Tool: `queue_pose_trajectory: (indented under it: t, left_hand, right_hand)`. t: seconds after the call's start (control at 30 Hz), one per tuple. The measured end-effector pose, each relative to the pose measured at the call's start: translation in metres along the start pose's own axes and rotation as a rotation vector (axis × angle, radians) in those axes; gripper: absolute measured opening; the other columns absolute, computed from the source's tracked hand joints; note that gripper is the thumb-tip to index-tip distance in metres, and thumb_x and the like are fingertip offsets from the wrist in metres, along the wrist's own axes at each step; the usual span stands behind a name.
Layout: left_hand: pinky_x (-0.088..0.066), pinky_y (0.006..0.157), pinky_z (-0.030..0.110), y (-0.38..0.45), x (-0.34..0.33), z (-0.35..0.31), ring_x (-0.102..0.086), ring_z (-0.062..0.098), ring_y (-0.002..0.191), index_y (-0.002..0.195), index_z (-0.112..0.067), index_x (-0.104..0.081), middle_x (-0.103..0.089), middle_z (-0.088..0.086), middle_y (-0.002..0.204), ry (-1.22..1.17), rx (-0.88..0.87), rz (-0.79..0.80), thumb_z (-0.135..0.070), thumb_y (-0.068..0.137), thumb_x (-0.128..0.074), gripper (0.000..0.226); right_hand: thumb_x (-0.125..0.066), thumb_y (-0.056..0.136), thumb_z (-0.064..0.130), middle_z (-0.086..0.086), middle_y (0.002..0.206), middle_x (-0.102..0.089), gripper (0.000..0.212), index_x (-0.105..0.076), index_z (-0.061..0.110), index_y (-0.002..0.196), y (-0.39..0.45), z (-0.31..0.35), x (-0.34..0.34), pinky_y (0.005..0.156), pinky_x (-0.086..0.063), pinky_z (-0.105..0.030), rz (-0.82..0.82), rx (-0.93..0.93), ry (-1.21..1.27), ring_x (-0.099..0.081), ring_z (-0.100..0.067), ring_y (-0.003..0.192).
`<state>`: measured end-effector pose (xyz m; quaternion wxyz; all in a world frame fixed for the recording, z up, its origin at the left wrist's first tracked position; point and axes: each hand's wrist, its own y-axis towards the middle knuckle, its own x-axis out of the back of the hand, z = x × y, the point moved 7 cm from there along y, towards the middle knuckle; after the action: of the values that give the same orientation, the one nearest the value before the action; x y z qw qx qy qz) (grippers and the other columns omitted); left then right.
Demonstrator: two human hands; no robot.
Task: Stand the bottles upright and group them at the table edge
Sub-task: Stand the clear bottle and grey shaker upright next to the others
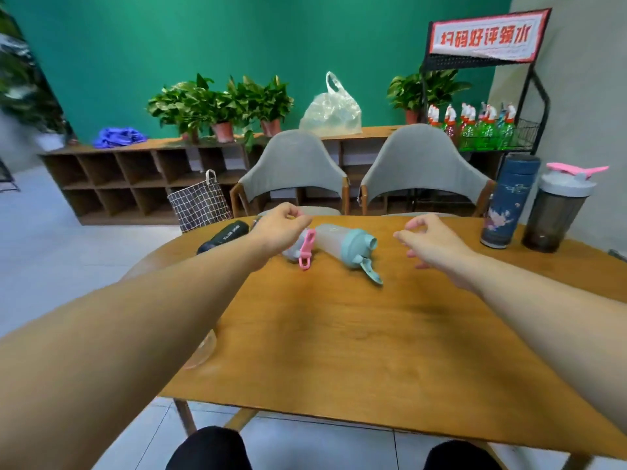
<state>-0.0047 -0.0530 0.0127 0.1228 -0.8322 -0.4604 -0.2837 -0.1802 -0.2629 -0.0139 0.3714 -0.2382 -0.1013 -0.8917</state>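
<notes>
Both arms are reaching forward over the wooden surface (356, 334). The left hand (280, 227) is hovering above the far left part, its grip loosely curled with fingers bent inward and holding nothing; it is sitting just over a small bottle with a pink strap (303, 249), which is lying on its side, though whether the hand is touching it cannot be told. The right hand (431, 242) is hanging in the air to the right, its grip half open, thumb and forefinger nearly meeting in a loose ring, the other fingers spread, and nothing is in it.

Between the two hands a frosted bottle with a pale blue lid (346, 247) is lying on its side, its flip cap hanging open toward the viewer, just beside the pink-strapped one. A black bottle (224, 237) is lying on its side at the far left edge. At the far right edge two bottles are standing upright near each other: a dark blue flask with a flower print (509, 201) and a smoky shaker with a grey lid and pink loop (559, 208).

Two grey chairs (291, 167) are facing the surface from the far side. Behind them a low wooden shelf (135, 174) is carrying potted plants (220, 106) and a clear plastic bag (330, 113) against a green wall (237, 39). A black rack (492, 127) with spray bottles is standing at the right.
</notes>
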Motion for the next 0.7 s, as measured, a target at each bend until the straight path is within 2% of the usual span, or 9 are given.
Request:
queue_pose_trajectory:
  t: [0.07,0.13,0.2,0.3,0.4,0.47,0.53,0.63,0.7]
  left_hand:
    - [-0.049,0.086,0.034,-0.006,0.031,0.026,-0.06,0.02,0.101,0.114,-0.02,-0.061,-0.065,0.005,0.114,0.031,0.047,-0.031,-0.047,0.094,-0.055,0.035]
    - [-0.046,0.087,0.035,-0.012,0.06,0.051,-0.057,0.022,0.1,0.116,-0.02,-0.059,-0.064,0.008,0.117,0.087,0.1,-0.063,-0.054,0.095,-0.051,0.041]
    - [-0.043,0.101,0.042,-0.018,0.089,0.074,-0.055,0.027,0.113,0.116,-0.03,-0.056,-0.061,0.008,0.127,0.23,0.165,-0.124,-0.068,0.088,-0.046,0.049]
    - [-0.032,0.11,0.057,-0.034,0.123,0.123,-0.034,0.036,0.139,0.141,-0.034,-0.041,-0.041,0.01,0.15,0.426,0.354,-0.251,-0.086,0.062,-0.053,0.095]
    - [-0.034,0.111,0.059,-0.058,0.122,0.185,-0.025,0.04,0.145,0.154,-0.03,-0.019,-0.02,0.011,0.162,0.255,0.558,-0.22,-0.081,0.035,-0.074,0.141]
    - [-0.035,0.111,0.059,-0.067,0.117,0.214,-0.025,0.042,0.144,0.155,-0.028,-0.017,-0.009,0.011,0.164,0.236,0.62,-0.193,-0.07,0.036,-0.083,0.142]
    - [-0.038,0.11,0.058,-0.071,0.115,0.226,-0.026,0.044,0.142,0.154,-0.028,-0.018,-0.002,0.011,0.164,0.264,0.642,-0.191,-0.053,0.053,-0.09,0.127]
    - [-0.04,0.108,0.058,-0.072,0.119,0.231,-0.027,0.046,0.14,0.153,-0.03,-0.017,0.0,0.011,0.163,0.28,0.641,-0.206,-0.035,0.062,-0.092,0.118]
    - [-0.045,0.103,0.059,-0.072,0.123,0.234,-0.031,0.049,0.137,0.152,-0.033,-0.017,-0.004,0.013,0.16,0.251,0.658,-0.203,-0.026,0.065,-0.091,0.115]
  right_hand:
    - [-0.063,0.093,0.031,-0.005,0.1,-0.06,0.031,-0.051,0.019,0.119,-0.007,0.016,-0.028,0.081,-0.057,-0.045,0.063,0.021,-0.005,-0.062,-0.022,0.091]
    - [-0.062,0.092,0.031,-0.007,0.101,-0.062,0.03,-0.051,0.02,0.118,-0.011,0.031,-0.052,0.086,-0.056,-0.048,0.101,0.043,-0.032,-0.065,-0.027,0.092]
    - [-0.062,0.091,0.033,-0.008,0.104,-0.062,0.028,-0.052,0.023,0.115,-0.015,0.043,-0.072,0.088,-0.057,-0.049,0.122,0.063,-0.06,-0.066,-0.03,0.099]
    - [-0.063,0.089,0.036,-0.008,0.104,-0.063,0.029,-0.052,0.024,0.113,-0.019,0.057,-0.102,0.088,-0.056,-0.049,0.144,0.095,-0.056,-0.065,-0.032,0.099]
    - [-0.063,0.09,0.039,-0.001,0.098,-0.063,0.027,-0.051,0.025,0.11,-0.019,0.068,-0.132,0.084,-0.055,-0.047,0.172,0.124,-0.047,-0.066,-0.025,0.091]
    - [-0.061,0.092,0.035,-0.001,0.097,-0.064,0.024,-0.051,0.024,0.111,-0.017,0.074,-0.149,0.082,-0.055,-0.047,0.185,0.13,-0.04,-0.066,-0.023,0.087]
    - [-0.059,0.092,0.03,-0.005,0.101,-0.067,0.025,-0.051,0.022,0.114,-0.015,0.079,-0.165,0.081,-0.055,-0.045,0.202,0.135,-0.057,-0.067,-0.024,0.09]
    - [-0.059,0.086,0.032,-0.008,0.103,-0.067,0.023,-0.049,0.028,0.107,-0.012,0.085,-0.183,0.084,-0.056,-0.047,0.231,0.147,-0.066,-0.067,-0.027,0.094]
    - [-0.059,0.087,0.031,-0.009,0.099,-0.067,0.016,-0.048,0.032,0.099,-0.009,0.087,-0.193,0.083,-0.056,-0.048,0.245,0.169,-0.07,-0.066,-0.025,0.088]
